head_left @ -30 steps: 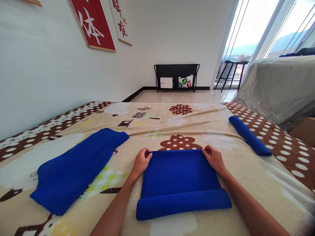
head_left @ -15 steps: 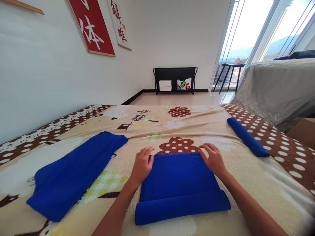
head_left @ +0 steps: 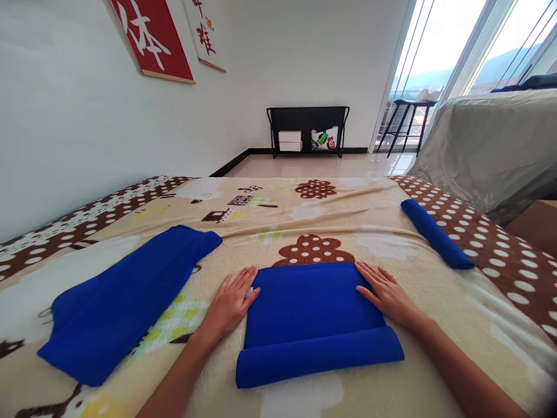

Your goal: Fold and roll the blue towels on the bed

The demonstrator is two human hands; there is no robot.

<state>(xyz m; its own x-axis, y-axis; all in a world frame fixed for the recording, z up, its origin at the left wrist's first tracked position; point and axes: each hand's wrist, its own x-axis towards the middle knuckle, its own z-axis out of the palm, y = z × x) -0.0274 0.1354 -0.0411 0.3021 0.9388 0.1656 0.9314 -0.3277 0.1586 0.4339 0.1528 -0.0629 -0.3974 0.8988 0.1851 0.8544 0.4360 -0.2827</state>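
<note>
A blue cloth [head_left: 313,296] lies in front of me, spread flat at its far part and rolled up along its near edge. My left hand [head_left: 231,301] rests flat at its left edge, fingers stretched out and the thumb on the fabric. At the far right corner lies my right hand [head_left: 387,295], palm down with its fingers straight, the thumb touching the cloth. A small white tag shows by the left thumb. Another blue cloth [head_left: 130,305], folded lengthwise, lies to the left. Off to the right is a tightly rolled blue cloth [head_left: 437,233].
Everything lies on a cream and brown patterned blanket [head_left: 374,377]. Beyond its far edge stands a black rack [head_left: 308,119] with white boxes and a bag. A plastic-covered piece of furniture [head_left: 496,145] and a cardboard box [head_left: 535,226] are at the right, a black stool [head_left: 407,125] by the window.
Both hands have gone from curled fingers at the cloth's far corners to lying flat along its sides. The left hand has moved outward and nearer. The camera has tilted down slightly.
</note>
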